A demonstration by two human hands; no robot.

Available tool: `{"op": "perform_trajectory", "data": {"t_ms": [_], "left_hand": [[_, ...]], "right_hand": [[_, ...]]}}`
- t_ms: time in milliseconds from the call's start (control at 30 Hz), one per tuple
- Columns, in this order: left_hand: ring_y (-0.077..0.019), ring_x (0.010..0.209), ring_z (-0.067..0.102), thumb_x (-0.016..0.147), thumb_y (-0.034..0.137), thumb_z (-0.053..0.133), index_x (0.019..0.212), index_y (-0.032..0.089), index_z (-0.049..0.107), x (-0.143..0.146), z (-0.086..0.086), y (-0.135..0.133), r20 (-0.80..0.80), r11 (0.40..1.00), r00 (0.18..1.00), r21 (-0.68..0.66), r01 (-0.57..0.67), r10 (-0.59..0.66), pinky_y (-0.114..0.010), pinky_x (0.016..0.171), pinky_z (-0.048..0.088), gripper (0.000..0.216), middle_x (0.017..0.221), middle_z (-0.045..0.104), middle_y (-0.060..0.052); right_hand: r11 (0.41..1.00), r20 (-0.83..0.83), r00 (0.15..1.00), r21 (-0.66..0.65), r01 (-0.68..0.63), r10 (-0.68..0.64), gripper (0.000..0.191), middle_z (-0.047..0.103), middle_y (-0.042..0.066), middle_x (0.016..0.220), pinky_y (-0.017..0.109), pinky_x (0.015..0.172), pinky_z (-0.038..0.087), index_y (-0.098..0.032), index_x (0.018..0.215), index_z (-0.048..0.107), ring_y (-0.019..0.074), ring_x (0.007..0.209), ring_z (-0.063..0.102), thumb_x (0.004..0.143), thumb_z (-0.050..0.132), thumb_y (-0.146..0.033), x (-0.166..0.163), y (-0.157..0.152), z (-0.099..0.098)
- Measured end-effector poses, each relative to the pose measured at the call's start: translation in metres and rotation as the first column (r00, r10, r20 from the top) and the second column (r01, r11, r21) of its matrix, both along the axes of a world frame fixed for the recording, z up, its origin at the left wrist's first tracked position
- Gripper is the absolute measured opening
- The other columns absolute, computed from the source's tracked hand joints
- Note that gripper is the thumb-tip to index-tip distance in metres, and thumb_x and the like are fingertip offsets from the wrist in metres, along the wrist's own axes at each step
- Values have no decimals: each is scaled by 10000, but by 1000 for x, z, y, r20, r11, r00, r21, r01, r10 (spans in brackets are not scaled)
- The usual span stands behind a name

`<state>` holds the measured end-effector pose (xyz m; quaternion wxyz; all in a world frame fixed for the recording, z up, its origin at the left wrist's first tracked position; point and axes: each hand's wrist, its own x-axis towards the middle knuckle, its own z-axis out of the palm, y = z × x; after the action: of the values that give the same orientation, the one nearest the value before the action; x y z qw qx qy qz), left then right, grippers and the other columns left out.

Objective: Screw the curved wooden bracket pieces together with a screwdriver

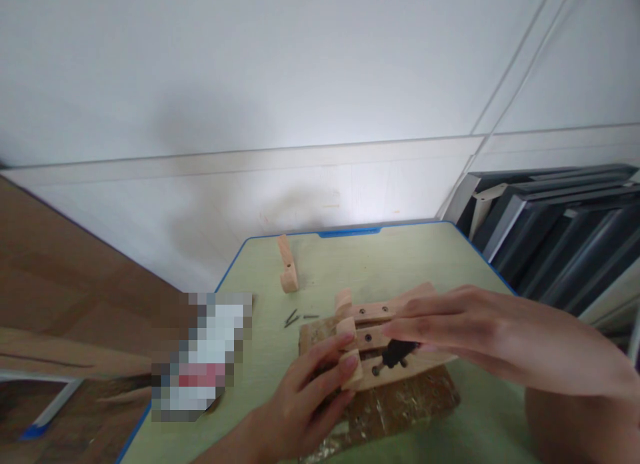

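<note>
I log: one pale wooden three-bar piece with dark screws (376, 337), atop a brown, tape-wrapped board (425, 397), seemingly as padding. My left hand (310, 384): half-curled, gripping its notched end, likely steadying. My right hand (450, 321): arched over a black tool (397, 353); I cannot tell its closure. Pale-green, blue-edged tabletop (405, 257): room toward the far edge.

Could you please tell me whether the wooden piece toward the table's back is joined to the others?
Separate: green tabletop shows between that piece and the wooden parts the left hand touches.
</note>
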<state>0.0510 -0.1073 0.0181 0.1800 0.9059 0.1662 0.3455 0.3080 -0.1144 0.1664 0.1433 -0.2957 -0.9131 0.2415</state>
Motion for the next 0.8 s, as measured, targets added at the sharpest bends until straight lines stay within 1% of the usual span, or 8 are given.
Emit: {"op": "perform_trajectory", "data": {"t_ms": [67, 133, 233, 300, 433, 567, 700, 800], "left_hand": [[-255, 1199, 390, 749, -18, 501, 1278, 135, 355, 0, 0, 0, 8, 1000, 1000, -6, -4, 4, -370, 902, 479, 569, 1329, 321, -168], [-259, 1200, 389, 746, -22, 502, 1277, 131, 357, 0, 0, 0, 15, 1000, 1000, -8, -5, 5, -366, 897, 485, 571, 1328, 319, -170], [-269, 1205, 382, 735, -30, 516, 1279, 118, 356, 1, 0, 0, 10, 1000, 1000, 4, 1, -1, -381, 914, 471, 586, 1323, 318, -176], [-268, 1203, 385, 732, -36, 518, 1280, 111, 354, 1, 0, 1, 9, 1000, 1000, 3, 6, -6, -381, 918, 468, 591, 1322, 314, -179], [-256, 1200, 393, 737, -28, 514, 1284, 126, 352, 1, 0, 1, 13, 1000, 1000, -9, 1, -1, -360, 902, 481, 591, 1330, 310, -173], [-250, 1201, 394, 745, -18, 507, 1281, 135, 359, 2, 1, 0, 22, 1000, 1000, 1, -9, 9, -361, 904, 478, 576, 1323, 329, -167], [-253, 1200, 394, 745, -17, 517, 1272, 124, 365, 2, 2, 1, 15, 1000, 1000, 4, -9, 8, -371, 913, 472, 565, 1315, 331, -171], [-261, 1206, 380, 735, -28, 523, 1271, 120, 364, 1, 1, 0, 16, 1000, 1000, 3, 1, -1, -379, 921, 466, 579, 1322, 315, -171]], "right_hand": [[1000, 3, 1000, -2, 17, -17, 374, 629, 40, 1017, 245, 839, 438, -251, 1161, 523, 141, 956, 579, 835, 464, -77, 0, 2, 0], [1000, -2, 1000, 0, 19, -19, 332, 634, 33, 986, 236, 815, 440, -246, 1135, 541, 134, 924, 586, 842, 468, -109, 0, 3, 0], [1000, -9, 1000, -14, 18, -18, 373, 630, 3, 994, 197, 778, 431, -265, 1158, 513, 110, 894, 584, 821, 507, -105, -1, 2, 0], [1000, 14, 999, 5, 31, -31, 361, 629, -4, 991, 198, 758, 423, -257, 1131, 520, 110, 868, 585, 805, 533, -100, -2, 1, 0], [991, 130, 987, 110, 78, -92, 123, 632, 5, 869, 273, 742, 391, -200, 954, 546, 149, 809, 571, 839, 508, -217, -5, 1, -1], [979, 184, 970, 160, 129, -158, 143, 593, -13, 781, 293, 676, 352, -220, 952, 498, 157, 742, 534, 879, 425, -320, -8, 1, -2], [968, 190, 962, 197, 158, -196, 124, 555, -26, 773, 286, 660, 318, -232, 924, 471, 149, 727, 501, 889, 401, -328, -10, 0, -3], [956, 206, 951, 227, 185, -232, 188, 542, -23, 752, 289, 658, 300, -213, 844, 472, 147, 709, 484, 904, 356, -349, -11, 1, -6]]}}
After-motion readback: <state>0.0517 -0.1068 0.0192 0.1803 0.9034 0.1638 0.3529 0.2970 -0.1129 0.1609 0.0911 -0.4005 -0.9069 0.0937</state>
